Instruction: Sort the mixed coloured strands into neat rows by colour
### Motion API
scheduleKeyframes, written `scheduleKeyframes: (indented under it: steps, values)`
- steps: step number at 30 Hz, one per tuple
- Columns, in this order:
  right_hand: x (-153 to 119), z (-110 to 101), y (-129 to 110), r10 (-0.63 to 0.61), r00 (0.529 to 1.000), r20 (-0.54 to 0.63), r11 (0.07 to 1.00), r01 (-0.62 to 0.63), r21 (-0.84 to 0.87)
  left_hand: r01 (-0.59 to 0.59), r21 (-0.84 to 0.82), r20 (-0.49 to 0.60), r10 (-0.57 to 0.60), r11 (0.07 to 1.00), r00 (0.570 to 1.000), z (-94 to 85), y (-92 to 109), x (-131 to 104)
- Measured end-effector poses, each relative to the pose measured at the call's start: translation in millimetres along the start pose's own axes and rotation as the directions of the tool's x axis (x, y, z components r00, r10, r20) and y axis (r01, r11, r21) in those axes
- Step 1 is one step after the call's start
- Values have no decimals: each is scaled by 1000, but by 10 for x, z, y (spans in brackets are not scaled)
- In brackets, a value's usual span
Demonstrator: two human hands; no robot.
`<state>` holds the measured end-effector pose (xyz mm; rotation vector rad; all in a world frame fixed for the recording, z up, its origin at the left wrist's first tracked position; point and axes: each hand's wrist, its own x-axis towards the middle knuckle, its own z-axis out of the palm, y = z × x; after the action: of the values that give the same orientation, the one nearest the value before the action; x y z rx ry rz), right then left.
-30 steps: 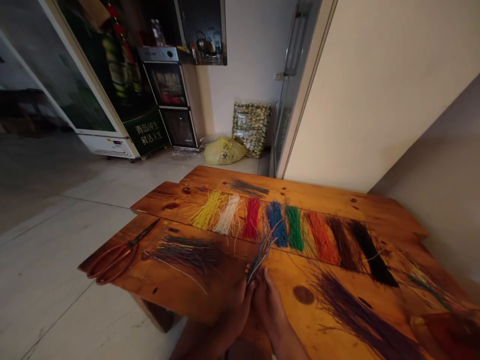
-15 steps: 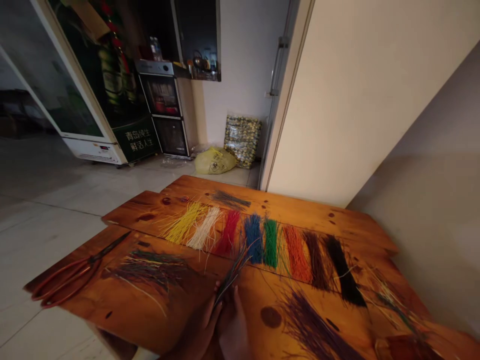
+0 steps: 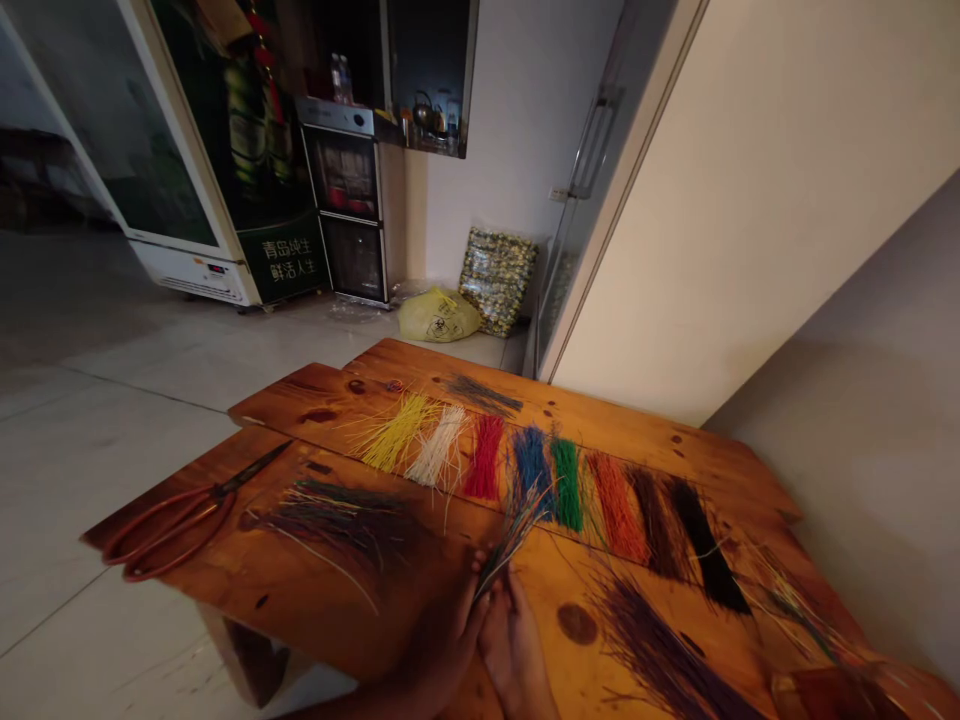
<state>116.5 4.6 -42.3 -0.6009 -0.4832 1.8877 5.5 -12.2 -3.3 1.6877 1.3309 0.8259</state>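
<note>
My left hand [image 3: 466, 610] and my right hand [image 3: 512, 630] are together over the front middle of the wooden table [image 3: 420, 625], both closed around a bundle of thin mixed-colour strands [image 3: 512, 543]. The strands fan out upward and away from my fingers. A loose pile of mixed dark strands [image 3: 345, 520] lies to the left. Beyond my hands runs a row of sorted bundles: yellow [image 3: 401, 432], white [image 3: 441, 443], red [image 3: 486, 457], blue [image 3: 534, 470], green [image 3: 568, 483], orange [image 3: 619, 508], brown [image 3: 658, 525] and black [image 3: 709, 545]. Purple strands [image 3: 667, 645] are spread at the right.
Scissors with red handles [image 3: 176, 530] lie at the table's left end. Grey strands [image 3: 484, 393] rest at the back, and mixed scraps [image 3: 799, 610] at the right. On the floor beyond are a yellow bag [image 3: 439, 315] and a glass-door fridge [image 3: 202, 270].
The view has shifted, so the table and room appear farther right. My hands still hold the bundle together, and it stays over the same part of the table.
</note>
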Motion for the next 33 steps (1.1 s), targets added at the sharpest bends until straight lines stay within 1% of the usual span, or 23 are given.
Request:
scheduleKeyframes:
  steps: [3, 5, 8, 11, 14, 19, 23, 27, 29, 31, 33]
  values:
    - [-14, 61, -17, -63, 996, -60, 997, 65, 41, -109, -29, -35, 108, 994, 994, -20, -59, -11]
    - [-41, 127, -22, -86, 992, -96, 993, 94, 75, -160, -41, -35, 158, 986, 987, -58, -62, -26]
    - [-96, 228, -23, -103, 982, -156, 984, 124, 128, -213, -49, -25, 212, 976, 977, -117, -50, -45]
    - [-136, 290, -26, -91, 979, -185, 984, 117, 134, -241, -40, -2, 241, 970, 970, -146, -68, -51]
    - [-149, 281, -34, -78, 978, -195, 986, 104, 128, -292, -23, 17, 293, 956, 956, -154, -116, -40]
    - [-131, 151, -32, -39, 971, -236, 991, 67, 115, -355, -2, 28, 355, 935, 935, -148, -204, -4]
    - [-99, 104, -5, -50, 963, -265, 990, 83, 116, -335, 27, 43, 334, 942, 942, -144, -253, 7]
    - [-100, 146, 24, -50, 961, -271, 989, 86, 121, -329, 15, 44, 328, 944, 943, -151, -253, 11]
    - [-103, 187, 41, -75, 959, -275, 987, 111, 119, -318, 7, 68, 317, 948, 946, -177, -222, 4]
    - [-100, 236, 57, -108, 953, -284, 986, 138, 90, -317, -13, 100, 317, 948, 943, -224, -173, -15]
    - [-100, 281, 69, -165, 940, -299, 985, 170, -9, -311, -49, 104, 314, 949, 944, -271, -121, -44]
